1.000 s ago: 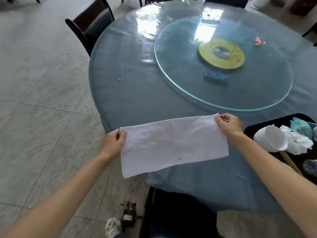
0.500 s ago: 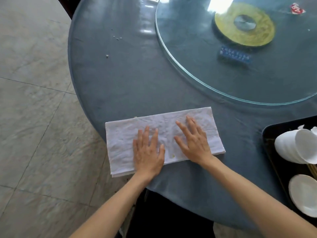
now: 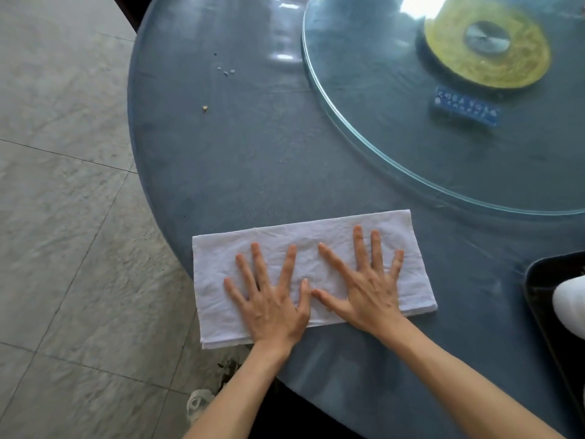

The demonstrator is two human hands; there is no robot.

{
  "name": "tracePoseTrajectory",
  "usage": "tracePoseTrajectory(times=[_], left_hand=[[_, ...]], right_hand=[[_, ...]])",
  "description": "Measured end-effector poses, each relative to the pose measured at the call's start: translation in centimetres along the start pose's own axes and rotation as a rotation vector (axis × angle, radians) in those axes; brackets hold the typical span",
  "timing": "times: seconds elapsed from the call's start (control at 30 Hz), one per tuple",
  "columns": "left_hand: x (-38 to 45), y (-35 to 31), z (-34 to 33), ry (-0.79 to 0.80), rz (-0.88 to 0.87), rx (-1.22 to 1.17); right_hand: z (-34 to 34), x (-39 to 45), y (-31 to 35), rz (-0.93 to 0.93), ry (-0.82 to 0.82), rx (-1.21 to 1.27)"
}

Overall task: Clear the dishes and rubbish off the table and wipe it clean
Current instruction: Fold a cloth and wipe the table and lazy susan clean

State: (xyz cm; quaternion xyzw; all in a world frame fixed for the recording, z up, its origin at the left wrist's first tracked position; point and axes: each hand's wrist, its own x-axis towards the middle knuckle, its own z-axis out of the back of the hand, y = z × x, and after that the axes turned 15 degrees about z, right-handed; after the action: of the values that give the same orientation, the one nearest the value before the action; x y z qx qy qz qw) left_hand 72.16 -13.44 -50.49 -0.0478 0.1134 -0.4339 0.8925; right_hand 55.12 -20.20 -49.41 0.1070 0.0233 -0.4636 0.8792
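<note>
Grey stone-tiled floor (image 3: 63,191) across the nine o'clock side. Glass lazy Susan (image 3: 411,160) at one o'clock, over a yellow turntable base (image 3: 506,68) with a metal hub (image 3: 487,42). Blue label (image 3: 465,107) just beside it at six o'clock. White shoe (image 3: 199,403) at seven o'clock.

left hand (image 3: 272,308), right hand (image 3: 368,296) flat on cloth (image 3: 285,239), table (image 3: 253,153)

Counted: one round table (image 3: 253,160), one glass turntable (image 3: 395,160), one folded white cloth (image 3: 304,236), two hands laid on it, left hand (image 3: 272,308) and right hand (image 3: 370,296). One black tray (image 3: 544,299) partly seen. Five small crumbs (image 3: 205,108) noted on the tabletop.
</note>
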Motion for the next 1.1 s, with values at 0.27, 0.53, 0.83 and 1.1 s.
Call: tracePoseTrajectory(times=[0.27,0.53,0.83,1.1], left_hand=[[6.7,0.8,0.8,-0.029,0.029,-0.016],[16.5,1.8,2.7,-0.008,0.088,0.023],[26.7,2.6,4.9,0.040,-0.006,0.037],[38.5,2.7,6.7,0.014,-0.057,0.062]], right_hand=[[0.7,6.5,1.3,-0.003,-0.016,0.027],[1.5,15.2,3.4,-0.025,-0.020,0.077],[2.8,24.1,5.3,-0.101,-0.008,0.090],[3.5,35.3,6.4,-0.126,-0.012,0.054]])
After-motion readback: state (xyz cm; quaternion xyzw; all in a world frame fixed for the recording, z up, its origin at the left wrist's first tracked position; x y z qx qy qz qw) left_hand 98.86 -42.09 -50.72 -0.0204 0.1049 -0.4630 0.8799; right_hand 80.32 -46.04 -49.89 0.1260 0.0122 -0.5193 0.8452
